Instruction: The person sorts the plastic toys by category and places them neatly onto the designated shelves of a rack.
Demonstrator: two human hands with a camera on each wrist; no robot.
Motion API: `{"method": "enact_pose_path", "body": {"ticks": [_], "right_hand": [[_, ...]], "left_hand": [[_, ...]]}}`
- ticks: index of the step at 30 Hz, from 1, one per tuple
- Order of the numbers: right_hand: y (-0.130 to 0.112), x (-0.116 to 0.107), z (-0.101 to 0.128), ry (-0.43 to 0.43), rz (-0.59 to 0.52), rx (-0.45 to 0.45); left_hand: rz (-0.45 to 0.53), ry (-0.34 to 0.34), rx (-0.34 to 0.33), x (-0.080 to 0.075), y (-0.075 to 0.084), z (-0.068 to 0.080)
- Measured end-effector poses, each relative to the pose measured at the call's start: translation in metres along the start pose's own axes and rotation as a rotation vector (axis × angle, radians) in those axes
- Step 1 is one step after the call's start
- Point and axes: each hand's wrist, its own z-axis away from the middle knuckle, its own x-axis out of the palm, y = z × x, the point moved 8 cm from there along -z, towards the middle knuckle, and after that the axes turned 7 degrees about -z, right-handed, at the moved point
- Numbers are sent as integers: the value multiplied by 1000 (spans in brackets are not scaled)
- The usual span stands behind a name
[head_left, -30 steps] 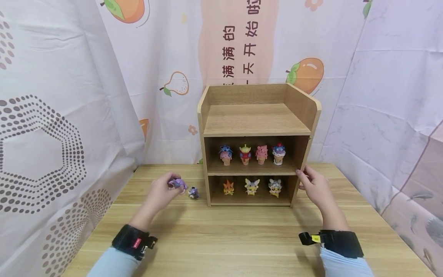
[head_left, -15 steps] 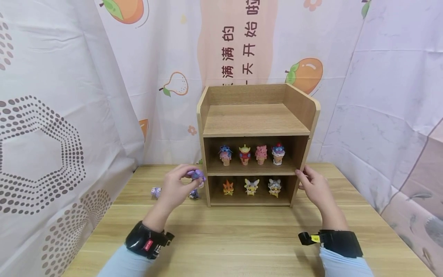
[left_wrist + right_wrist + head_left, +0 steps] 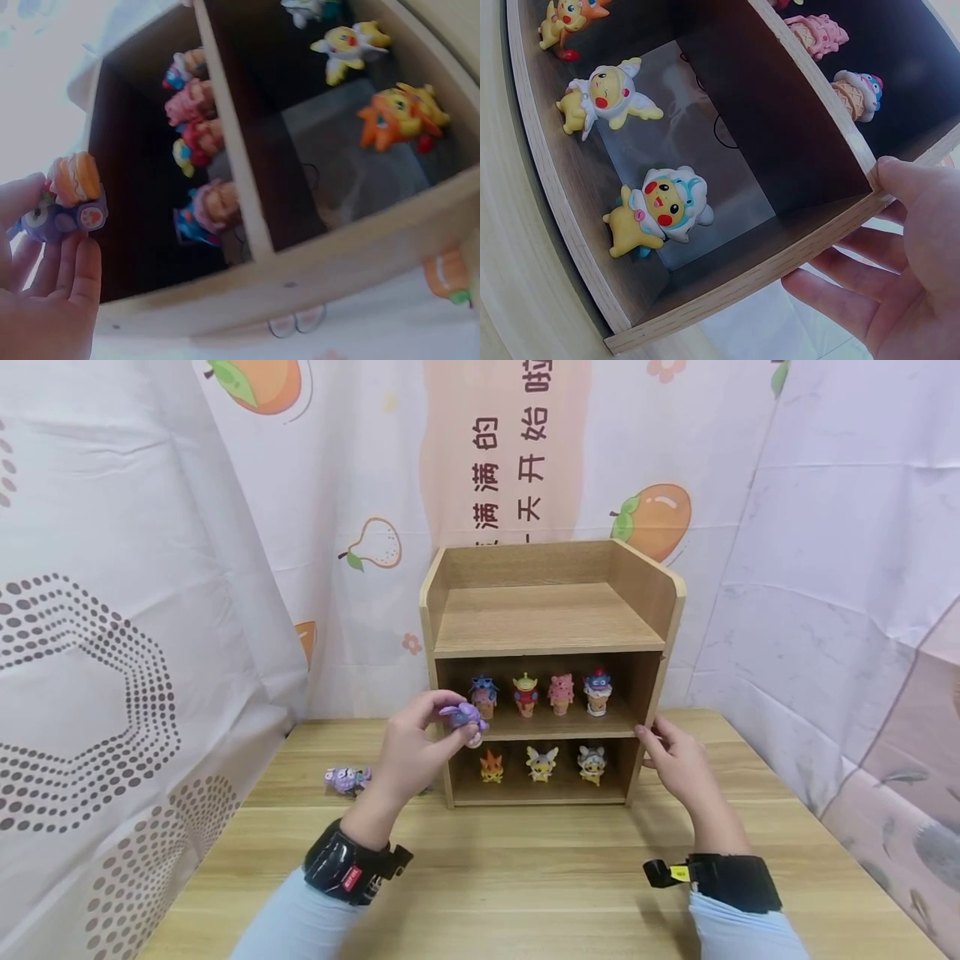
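Note:
My left hand (image 3: 415, 750) pinches a small purple figurine (image 3: 462, 717) with long ears at the front left of the wooden shelf unit (image 3: 551, 620). In the left wrist view, the figurine (image 3: 49, 223) carries an orange-and-white cake-like piece and has a paw print on its foot. Thumb and fingers of my right hand (image 3: 678, 762) grip the unit's right side panel at the middle board; the right wrist view has the thumb on the front edge and fingers along the outside. On the middle level stand several ice-cream-cone figurines (image 3: 561, 695), the leftmost partly covered by the held one.
Three yellow-faced costumed figurines (image 3: 541, 764) stand on the bottom level. A purple figurine (image 3: 347, 779) lies on the wooden table (image 3: 525, 877), left of my left wrist. Behind the unit hangs a fruit-print curtain (image 3: 360, 460).
My left hand has carried the purple figurine up and right from the table to the shelf front, uncovering the lying purple one. The right hand keeps its grip; the head view shifts slightly.

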Motion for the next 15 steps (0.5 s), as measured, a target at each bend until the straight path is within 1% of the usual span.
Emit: {"method": "enact_pose_path", "body": {"ticks": [4, 8, 15], "right_hand": [[0, 1, -1, -5, -17, -1], [-1, 2, -1, -4, -16, -2], [-1, 0, 0, -5, -11, 5]], "left_hand": [[83, 3, -22, 4, 7, -10], [111, 8, -15, 9, 15, -22], [68, 22, 12, 14, 31, -47]]}}
